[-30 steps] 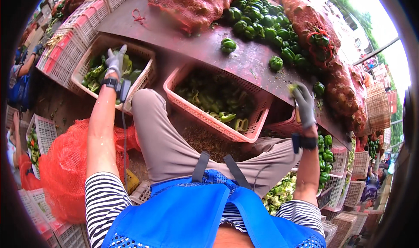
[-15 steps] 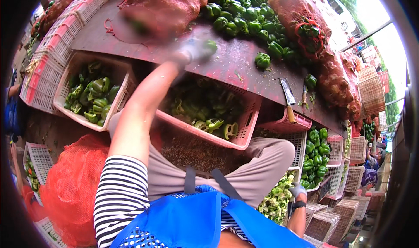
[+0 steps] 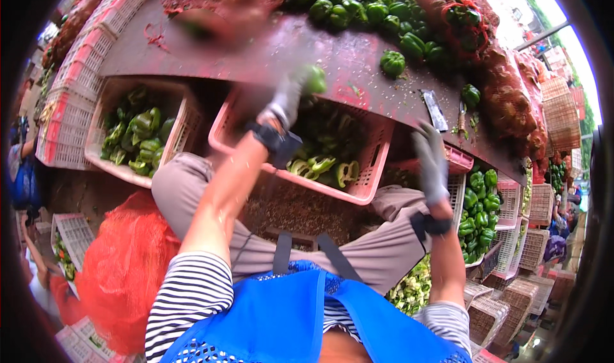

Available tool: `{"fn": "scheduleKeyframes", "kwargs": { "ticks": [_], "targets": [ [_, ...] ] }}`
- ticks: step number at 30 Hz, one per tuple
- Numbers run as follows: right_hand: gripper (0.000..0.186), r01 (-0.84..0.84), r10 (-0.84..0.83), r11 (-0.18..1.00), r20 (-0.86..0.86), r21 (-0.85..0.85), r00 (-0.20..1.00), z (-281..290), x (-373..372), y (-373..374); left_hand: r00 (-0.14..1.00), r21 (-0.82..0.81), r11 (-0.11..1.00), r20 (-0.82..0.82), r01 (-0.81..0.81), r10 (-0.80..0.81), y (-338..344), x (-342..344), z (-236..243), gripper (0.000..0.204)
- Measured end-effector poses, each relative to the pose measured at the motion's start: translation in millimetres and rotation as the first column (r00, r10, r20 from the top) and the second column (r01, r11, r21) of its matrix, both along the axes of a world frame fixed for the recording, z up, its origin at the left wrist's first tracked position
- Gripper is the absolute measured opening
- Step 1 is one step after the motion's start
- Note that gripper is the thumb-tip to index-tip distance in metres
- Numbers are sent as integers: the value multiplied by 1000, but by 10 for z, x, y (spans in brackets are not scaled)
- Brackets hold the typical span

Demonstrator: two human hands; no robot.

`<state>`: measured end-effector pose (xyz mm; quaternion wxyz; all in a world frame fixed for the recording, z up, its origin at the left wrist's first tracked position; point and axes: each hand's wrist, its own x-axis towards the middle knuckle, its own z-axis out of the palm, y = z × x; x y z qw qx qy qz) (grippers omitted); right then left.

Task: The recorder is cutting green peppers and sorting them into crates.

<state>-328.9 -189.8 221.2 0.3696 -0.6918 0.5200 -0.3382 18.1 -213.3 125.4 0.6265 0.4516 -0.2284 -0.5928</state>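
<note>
My left hand (image 3: 288, 100), in a grey glove and blurred by motion, is closed on a green bell pepper (image 3: 314, 80) at the table's near edge. A pink crate (image 3: 364, 187) with peppers, some cut open, lies just beneath it. My right hand (image 3: 432, 162), also gloved, reaches to the table edge with its fingers stretched out. It lies over the spot of the handle of a knife (image 3: 435, 110). Only the broad blade shows, and I cannot see any grip on it. A single green pepper (image 3: 393, 63) rests beyond the knife.
Heaped green peppers (image 3: 358, 8) and red mesh sacks (image 3: 502, 101) line the far side of the table (image 3: 211, 59). A white crate (image 3: 96, 152) of peppers stands left, above a red mesh bag (image 3: 128, 273). Whole peppers (image 3: 480, 213) fill a crate at right.
My right hand has come up from the crates at the lower right to the knife on the table. My left hand has drawn slightly nearer with the pepper. The whole view has shifted a little.
</note>
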Motion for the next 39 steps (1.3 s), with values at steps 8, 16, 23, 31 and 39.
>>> {"fn": "scheduleKeyframes", "kwargs": {
  "ticks": [8, 16, 23, 31, 39],
  "targets": [
    [40, -255, 153, 799, 227, 544, 962, -1719, 2094, 690, 904, 308, 849, 152, -429, 401, 2107, -1006, -775, 44],
    [35, -442, 459, 888, -190, 126, 868, -1675, 2469, 1200, 840, 483, 744, -34, -461, 542, 2319, -771, -1191, 59],
    [35, -519, 503, 849, -450, 98, 738, -1803, 2457, 1213, 869, 584, 683, 81, -438, 487, 2236, -685, -1468, 69],
    [35, -369, 403, 910, -621, 190, 672, -1850, 2711, 1198, 832, 470, 747, -47, -469, 552, 2191, -610, -1760, 70],
    [42, -293, 415, 910, -664, 294, 622, -2187, 3004, 817, 888, 529, 806, -192, -265, 418, 2236, -330, -1528, 67]
  ]
}}
